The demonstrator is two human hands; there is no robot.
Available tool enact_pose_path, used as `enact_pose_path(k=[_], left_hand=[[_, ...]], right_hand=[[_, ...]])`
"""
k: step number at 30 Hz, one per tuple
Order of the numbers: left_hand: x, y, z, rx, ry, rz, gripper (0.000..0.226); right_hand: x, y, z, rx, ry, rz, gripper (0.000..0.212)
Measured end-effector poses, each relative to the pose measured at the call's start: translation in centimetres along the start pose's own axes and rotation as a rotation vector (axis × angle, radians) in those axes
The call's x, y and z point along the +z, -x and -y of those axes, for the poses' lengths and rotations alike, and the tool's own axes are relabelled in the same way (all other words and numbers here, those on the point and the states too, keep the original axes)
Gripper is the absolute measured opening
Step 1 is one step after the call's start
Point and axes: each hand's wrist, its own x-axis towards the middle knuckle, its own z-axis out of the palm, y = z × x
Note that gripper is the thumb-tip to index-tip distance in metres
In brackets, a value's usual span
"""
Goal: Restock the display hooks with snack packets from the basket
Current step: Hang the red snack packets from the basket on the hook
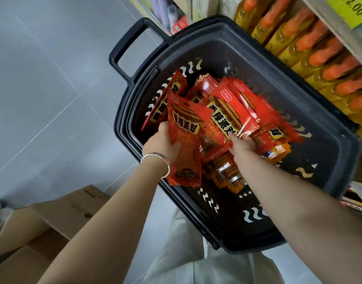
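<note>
The packets are slick and piled loose, so the heap in the basket could slide or fan out as one is drawn free, and a neighbour might ride up with it and drop onto the floor. The red packet held at the left side is gripped only along one edge. It hangs long below the hand, so I'd expect it to twist or slip if it is swung about. No display hooks are in sight from here, so the carry to them can't be judged.

The left hand, with a bracelet at the wrist, has its fingers curled round that packet's edge, thumb on the printed face. The right hand is pushed in among the red packets, above some orange ones. One finger touches a packet front and the rest are buried, so I can't tell whether they are pinching anything.
</note>
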Motion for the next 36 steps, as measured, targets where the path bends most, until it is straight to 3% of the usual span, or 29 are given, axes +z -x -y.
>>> enact_pose_path(k=[2, 7, 9, 11, 15, 17, 19, 22, 26, 29, 34, 36], left_hand=[[-0.2, 0.3, -0.3, -0.008, 0.068, 0.042, 0.037], [-2.4, 2.4, -1.9, -0.189, 0.688, 0.192, 0.038], [-3.1, 3.9, -2.4, -0.198, 0.791, 0.208, 0.027], [-3.8, 5.7, -2.7, -0.164, 0.779, 0.196, 0.009], [-5.5, 9.2, -4.0, -0.164, 0.687, 0.225, 0.064], [-6.3, 10.8, -5.4, -0.141, 0.628, 0.207, 0.079], [-7.3, 12.6, -7.6, -0.047, 0.592, 0.212, 0.078], [-8.7, 15.9, -11.4, 0.222, 0.539, 0.238, 0.048], [-9.4, 21.5, -16.5, 0.583, 0.569, 0.231, 0.018], [-9.0, 26.6, -20.0, 0.795, 0.597, 0.149, 0.02], [-6.8, 36.1, -26.5, 0.937, 0.684, 0.12, 0.006], [-5.7, 39.5, -29.4, 0.997, 0.662, 0.055, 0.016]], right_hand=[[-1.6, 1.0, -0.7, -0.042, -0.019, 0.009, 0.014], [-7.2, 5.8, -2.4, -0.116, -0.017, 0.046, 0.012], [-9.3, 8.2, -3.0, -0.179, 0.027, 0.077, 0.011], [-11.2, 10.6, -3.8, -0.272, 0.185, 0.085, 0.023], [-14.4, 15.2, -5.6, -0.388, 0.202, 0.085, 0.041], [-16.4, 17.3, -5.8, -0.493, 0.143, 0.006, 0.043], [-18.7, 19.5, -5.9, -0.619, 0.038, -0.102, 0.039], [-22.8, 22.8, -6.1, -0.823, -0.112, -0.296, 0.05], [-30.0, 26.2, -8.5, -0.958, -0.297, -0.471, 0.049], [-36.5, 28.2, -11.2, -1.023, -0.407, -0.57, 0.047], [-48.3, 31.7, -16.4, -1.16, -0.384, -0.788, 0.049], [-52.8, 32.7, -18.4, -1.196, -0.375, -0.854, 0.049]])
